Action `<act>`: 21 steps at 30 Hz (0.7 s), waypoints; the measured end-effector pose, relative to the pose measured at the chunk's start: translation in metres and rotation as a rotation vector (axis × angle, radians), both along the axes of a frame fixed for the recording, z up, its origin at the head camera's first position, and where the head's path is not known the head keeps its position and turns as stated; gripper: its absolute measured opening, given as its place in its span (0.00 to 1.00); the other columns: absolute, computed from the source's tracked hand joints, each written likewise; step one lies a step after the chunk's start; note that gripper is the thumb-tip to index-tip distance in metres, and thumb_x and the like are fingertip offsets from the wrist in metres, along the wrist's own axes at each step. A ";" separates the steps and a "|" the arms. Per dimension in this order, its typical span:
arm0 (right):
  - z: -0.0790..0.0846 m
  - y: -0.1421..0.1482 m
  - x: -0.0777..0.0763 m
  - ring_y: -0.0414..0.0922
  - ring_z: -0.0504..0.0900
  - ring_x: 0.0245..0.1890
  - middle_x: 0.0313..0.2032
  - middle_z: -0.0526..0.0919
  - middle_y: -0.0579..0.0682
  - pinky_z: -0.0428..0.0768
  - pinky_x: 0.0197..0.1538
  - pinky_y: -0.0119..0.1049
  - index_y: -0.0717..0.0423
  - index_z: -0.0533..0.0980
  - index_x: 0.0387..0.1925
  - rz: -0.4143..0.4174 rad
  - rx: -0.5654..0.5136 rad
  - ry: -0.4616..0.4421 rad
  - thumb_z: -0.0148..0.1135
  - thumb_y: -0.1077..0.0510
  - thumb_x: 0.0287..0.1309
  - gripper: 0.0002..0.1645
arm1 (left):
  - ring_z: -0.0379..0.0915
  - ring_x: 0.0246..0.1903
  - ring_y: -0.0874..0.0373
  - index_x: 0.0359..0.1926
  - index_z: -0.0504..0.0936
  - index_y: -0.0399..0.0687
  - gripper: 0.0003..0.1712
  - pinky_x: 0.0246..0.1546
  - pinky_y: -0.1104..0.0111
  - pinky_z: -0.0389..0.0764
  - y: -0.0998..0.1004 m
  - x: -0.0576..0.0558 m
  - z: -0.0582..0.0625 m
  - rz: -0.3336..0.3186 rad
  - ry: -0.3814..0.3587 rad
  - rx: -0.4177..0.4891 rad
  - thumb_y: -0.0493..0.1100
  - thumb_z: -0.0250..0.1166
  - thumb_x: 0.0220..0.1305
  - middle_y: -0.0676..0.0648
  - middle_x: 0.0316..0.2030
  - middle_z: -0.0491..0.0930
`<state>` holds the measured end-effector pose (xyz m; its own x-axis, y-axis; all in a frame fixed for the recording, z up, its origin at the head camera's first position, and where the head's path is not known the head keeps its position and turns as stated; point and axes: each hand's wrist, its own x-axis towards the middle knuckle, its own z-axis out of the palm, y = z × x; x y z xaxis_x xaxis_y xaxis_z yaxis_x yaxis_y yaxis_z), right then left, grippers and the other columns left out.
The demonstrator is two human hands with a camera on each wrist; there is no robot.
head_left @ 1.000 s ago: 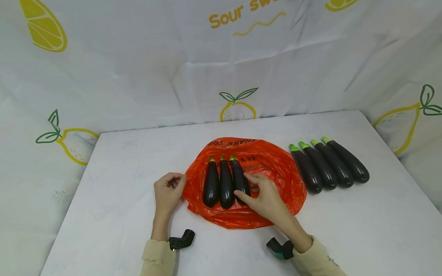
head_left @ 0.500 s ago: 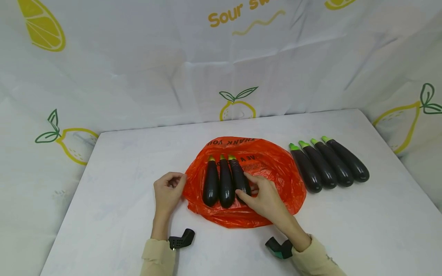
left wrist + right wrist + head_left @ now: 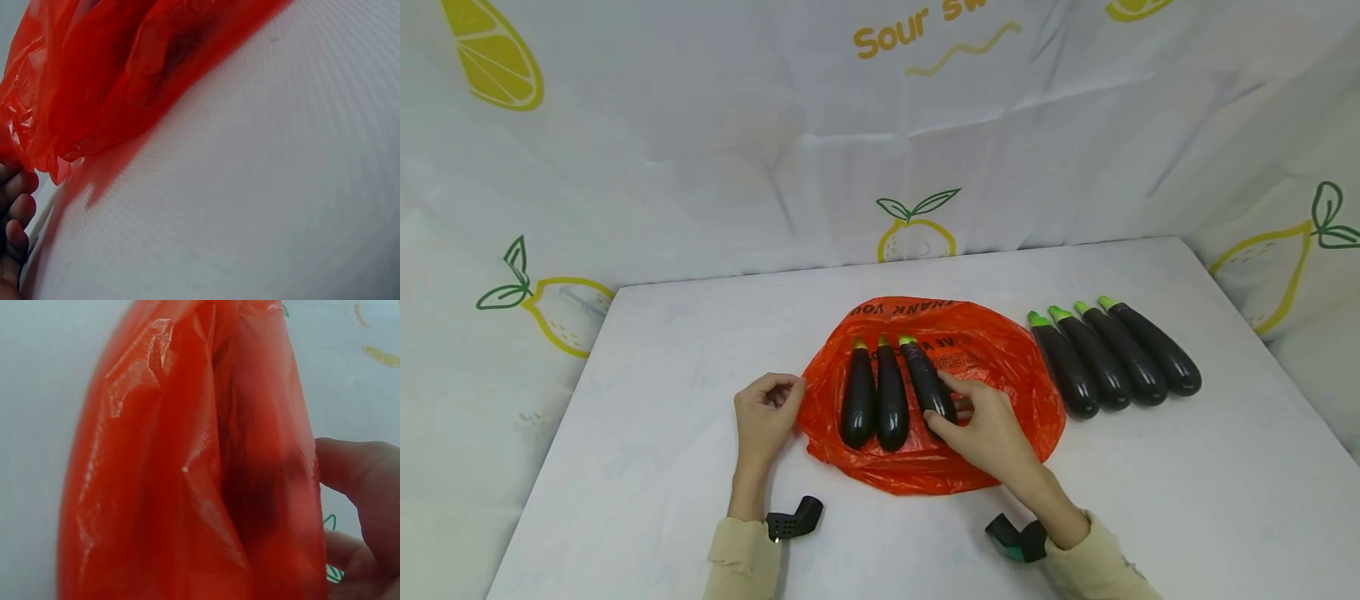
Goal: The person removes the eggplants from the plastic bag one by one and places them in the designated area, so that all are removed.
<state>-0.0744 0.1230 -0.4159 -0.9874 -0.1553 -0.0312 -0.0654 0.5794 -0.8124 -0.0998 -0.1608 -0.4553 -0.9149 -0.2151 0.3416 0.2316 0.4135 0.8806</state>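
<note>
A red plastic bag (image 3: 1000, 367) with black lettering lies spread open on the table, three dark eggplants inside it. Two of them, the left eggplant (image 3: 857, 404) and the middle eggplant (image 3: 892, 408), lie side by side. My right hand (image 3: 988, 425) grips the lower part of the right eggplant (image 3: 925, 371), which slants with its bottom end toward the right. At the bag's left edge, my left hand (image 3: 767, 417) pinches the plastic between thumb and fingers. In the right wrist view the red bag (image 3: 156, 487) hides most of the right hand's grip.
Several more eggplants (image 3: 1120, 358) with green stems lie in a slanted row right of the bag, the nearest close to its edge. A white table (image 3: 647, 467) carries everything. Behind it hangs a white cloth (image 3: 715, 167) printed with lemons.
My right hand has shifted slightly right, swinging the right eggplant's lower end away from the middle one, so a gap shows between them. The left hand stays at the bag's edge.
</note>
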 end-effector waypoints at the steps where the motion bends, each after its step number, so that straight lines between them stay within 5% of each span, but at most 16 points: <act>1: 0.001 0.001 0.000 0.45 0.87 0.35 0.46 0.87 0.60 0.88 0.38 0.36 0.65 0.74 0.66 0.000 0.003 0.000 0.72 0.60 0.56 0.35 | 0.65 0.22 0.68 0.28 0.85 0.29 0.03 0.25 0.79 0.68 -0.001 -0.002 -0.004 0.003 -0.003 -0.003 0.26 0.68 0.58 0.36 0.20 0.78; 7: 0.004 0.003 0.003 0.46 0.87 0.36 0.49 0.87 0.61 0.88 0.39 0.37 0.64 0.74 0.66 0.008 0.012 0.008 0.72 0.60 0.56 0.36 | 0.65 0.22 0.67 0.29 0.87 0.36 0.03 0.25 0.80 0.68 -0.009 -0.009 -0.026 0.014 -0.016 -0.005 0.29 0.70 0.59 0.40 0.20 0.80; 21: 0.010 0.009 0.011 0.49 0.88 0.40 0.53 0.86 0.62 0.89 0.42 0.41 0.64 0.75 0.65 0.005 0.028 0.021 0.72 0.59 0.56 0.35 | 0.67 0.22 0.65 0.29 0.88 0.41 0.03 0.25 0.79 0.70 -0.012 -0.008 -0.025 -0.005 -0.013 -0.014 0.33 0.71 0.60 0.44 0.21 0.80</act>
<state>-0.0637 0.1319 -0.4060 -0.9871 -0.1594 -0.0149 -0.0852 0.6018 -0.7941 -0.1074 -0.1726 -0.4800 -0.9202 -0.2054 0.3331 0.2227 0.4249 0.8774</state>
